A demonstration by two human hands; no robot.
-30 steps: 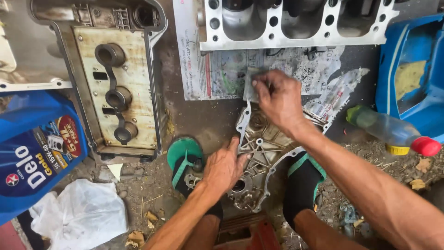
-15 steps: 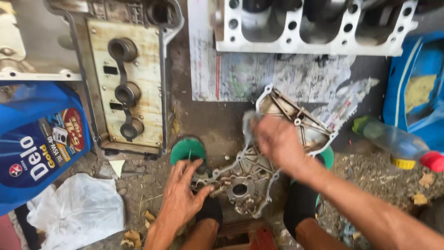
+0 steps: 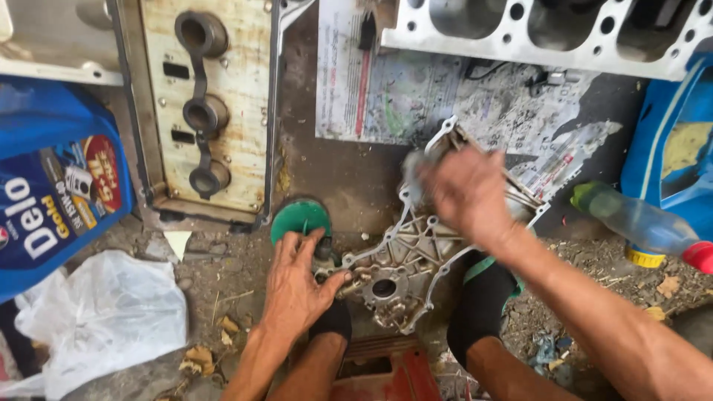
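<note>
Left hand (image 3: pixel 297 286) at seven o'clock steadies a grey metal engine cover (image 3: pixel 405 263) on the ground; right hand (image 3: pixel 468 193), blurred, presses on its upper end at one o'clock.

Dirt floor (image 3: pixel 223 275) bears newspaper (image 3: pixel 386 96), plastic bag (image 3: pixel 104 312), bottle (image 3: pixel 639 223), cover (image 3: pixel 416 260)

Left hand (image 3: pixel 297 286) gripping — right hand (image 3: pixel 466 194) blurred

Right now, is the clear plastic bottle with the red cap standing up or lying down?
Lying down. The clear plastic bottle with the red cap rests on its side on the dirt ground, cap pointing right.
</note>
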